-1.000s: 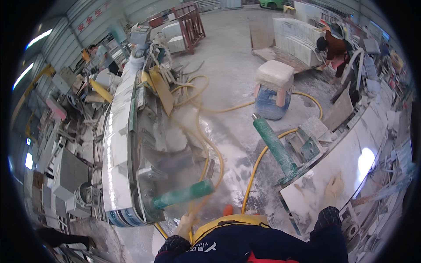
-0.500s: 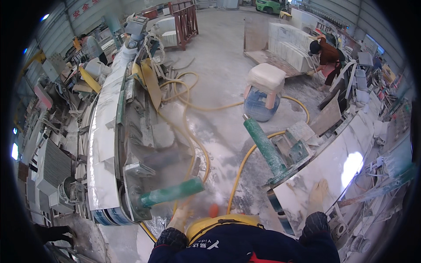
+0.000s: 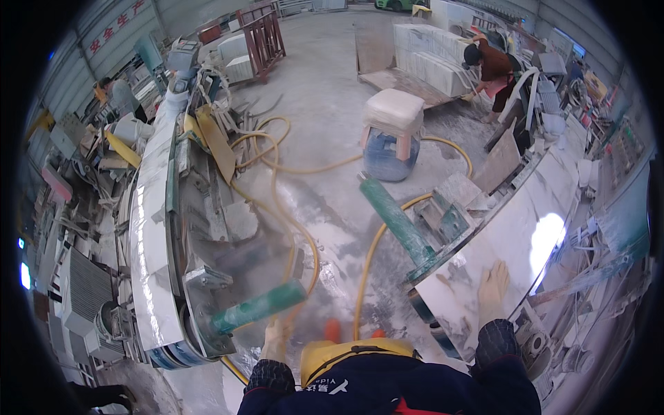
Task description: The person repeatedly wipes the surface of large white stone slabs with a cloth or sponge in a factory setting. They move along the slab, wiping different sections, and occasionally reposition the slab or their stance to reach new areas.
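One pale-gloved right hand (image 3: 494, 287) lies unclenched, palm down, on the polished, grey-veined white stone slab (image 3: 508, 232) at four o'clock. The pale-gloved left hand (image 3: 275, 339) is at seven o'clock, near the green cylinder (image 3: 259, 306); its grip I cannot tell. Best press evenly, fingers clear of the edges.

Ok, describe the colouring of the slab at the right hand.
Glossy white slab with greyish-brown veins and patches; the head view shows it.
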### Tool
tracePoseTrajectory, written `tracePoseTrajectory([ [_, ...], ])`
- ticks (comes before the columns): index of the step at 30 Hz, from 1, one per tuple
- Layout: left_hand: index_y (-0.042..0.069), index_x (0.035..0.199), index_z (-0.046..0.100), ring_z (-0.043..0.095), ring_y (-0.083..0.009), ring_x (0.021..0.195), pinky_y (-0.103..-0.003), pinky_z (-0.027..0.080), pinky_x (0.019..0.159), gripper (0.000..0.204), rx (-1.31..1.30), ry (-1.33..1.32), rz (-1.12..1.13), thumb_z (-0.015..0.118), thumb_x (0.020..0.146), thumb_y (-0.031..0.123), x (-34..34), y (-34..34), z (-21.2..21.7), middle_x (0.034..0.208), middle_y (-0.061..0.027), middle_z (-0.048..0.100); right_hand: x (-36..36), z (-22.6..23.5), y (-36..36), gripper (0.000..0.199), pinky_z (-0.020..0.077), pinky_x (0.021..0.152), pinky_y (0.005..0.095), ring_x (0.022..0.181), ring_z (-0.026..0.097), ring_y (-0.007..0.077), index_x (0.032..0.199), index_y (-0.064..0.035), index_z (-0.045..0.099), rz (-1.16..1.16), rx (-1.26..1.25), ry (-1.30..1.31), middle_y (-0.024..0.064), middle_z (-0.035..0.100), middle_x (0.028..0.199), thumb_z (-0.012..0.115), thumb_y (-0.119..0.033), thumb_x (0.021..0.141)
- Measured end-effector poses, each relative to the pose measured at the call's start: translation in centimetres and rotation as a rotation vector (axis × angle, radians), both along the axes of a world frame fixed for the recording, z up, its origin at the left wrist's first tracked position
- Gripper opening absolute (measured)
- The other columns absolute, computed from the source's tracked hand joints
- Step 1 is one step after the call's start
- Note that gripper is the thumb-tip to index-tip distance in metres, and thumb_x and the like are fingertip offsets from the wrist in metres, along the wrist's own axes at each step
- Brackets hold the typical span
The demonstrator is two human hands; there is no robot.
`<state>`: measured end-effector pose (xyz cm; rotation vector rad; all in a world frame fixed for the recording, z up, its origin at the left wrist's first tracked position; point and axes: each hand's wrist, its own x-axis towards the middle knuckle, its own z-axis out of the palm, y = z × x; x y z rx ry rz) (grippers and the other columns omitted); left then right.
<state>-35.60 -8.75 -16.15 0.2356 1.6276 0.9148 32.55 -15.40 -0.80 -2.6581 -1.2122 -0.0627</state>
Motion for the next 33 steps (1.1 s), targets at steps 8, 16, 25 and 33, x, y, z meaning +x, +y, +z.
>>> tracePoseTrajectory([
  [8, 0.004, 0.113, 0.059, 0.067, -0.0299, 0.068, -0.034, 0.050, 0.051, 0.022, 0.229, 0.309, -0.033, 0.050, 0.105, 0.023, -4.7, -5.2, -5.3, 0.087, -0.0158, 0.066, 1.5, -1.0, 0.3, 0.065, 0.0157, 0.126, 0.0521, 0.151, 0.028, 0.0431, 0.155, 0.0050, 0.037, 0.008, -0.063, -0.042, 0.0296, 0.034, 0.161, 0.040, -0.038, 0.106],
  [16, 0.008, 0.125, 0.062, 0.066, -0.0320, 0.097, -0.036, 0.049, 0.084, 0.036, -0.272, 1.160, -0.430, 0.057, 0.099, 0.032, -15.4, -16.3, -3.4, 0.110, -0.0163, 0.068, 2.0, -1.2, 0.5, 0.066, 0.0186, 0.126, 0.0515, 0.152, 0.029, 0.0409, 0.155, 0.0044, 0.038, 0.009, -0.067, -0.058, 0.0267, 0.036, 0.162, 0.039, -0.041, 0.108],
  [25, -0.005, 0.148, 0.046, 0.054, -0.0384, 0.131, -0.042, 0.040, 0.113, 0.061, 0.096, 1.085, 0.817, 0.054, 0.099, 0.031, -19.3, -16.0, 7.0, 0.151, -0.0270, 0.048, 5.5, -0.3, 2.2, 0.063, 0.0307, 0.122, 0.0508, 0.146, 0.039, 0.0430, 0.152, 0.0053, 0.043, 0.049, -0.139, 0.007, 0.0294, 0.038, 0.158, 0.041, -0.039, 0.108],
  [33, -0.004, 0.139, 0.055, 0.049, -0.0477, 0.133, -0.051, 0.035, 0.117, 0.048, 0.467, 1.666, 0.090, 0.064, 0.097, 0.018, -27.5, -6.2, 16.7, 0.137, -0.0287, 0.058, -12.4, -1.7, 1.8, 0.041, 0.0453, 0.111, 0.0451, 0.129, 0.059, 0.0397, 0.138, 0.0088, 0.056, 0.440, 0.326, -0.122, 0.0274, 0.065, 0.131, 0.054, -0.013, 0.104],
])
